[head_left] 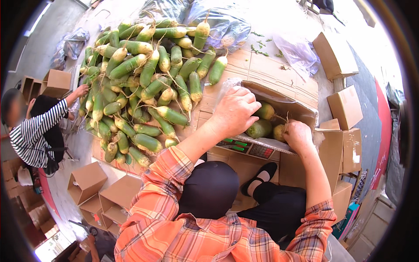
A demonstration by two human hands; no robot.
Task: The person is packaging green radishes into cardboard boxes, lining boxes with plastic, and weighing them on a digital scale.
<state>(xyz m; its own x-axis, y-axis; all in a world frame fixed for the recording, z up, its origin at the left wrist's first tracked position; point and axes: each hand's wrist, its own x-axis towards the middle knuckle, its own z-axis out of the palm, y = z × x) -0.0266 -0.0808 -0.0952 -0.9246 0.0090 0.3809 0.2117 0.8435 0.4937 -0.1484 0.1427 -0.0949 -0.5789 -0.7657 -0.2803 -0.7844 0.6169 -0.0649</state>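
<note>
While hands (pixel 262 122) grip box (pixel 279 102) radishes (pixel 262 128) | flattened cardboard (pixel 262 70) | concrete floor (pixel 52 26)

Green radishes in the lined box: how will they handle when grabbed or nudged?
The radishes look solid and stiff, probably heavy for their size. Their rounded shape suggests they roll if pushed. The plastic liner under the left hand looks thin and floppy.

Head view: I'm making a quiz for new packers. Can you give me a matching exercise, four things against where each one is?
Things:
1. left hand
2. right hand
3. heap of green radishes
4. person in striped top

Places:
A. far left, reaching toward the heap
B. spread over flattened cardboard, upper left
C. on the plastic liner at the box's near rim
D. inside the lined box, at a pale radish

Pairs: 1-C, 2-D, 3-B, 4-A
</note>
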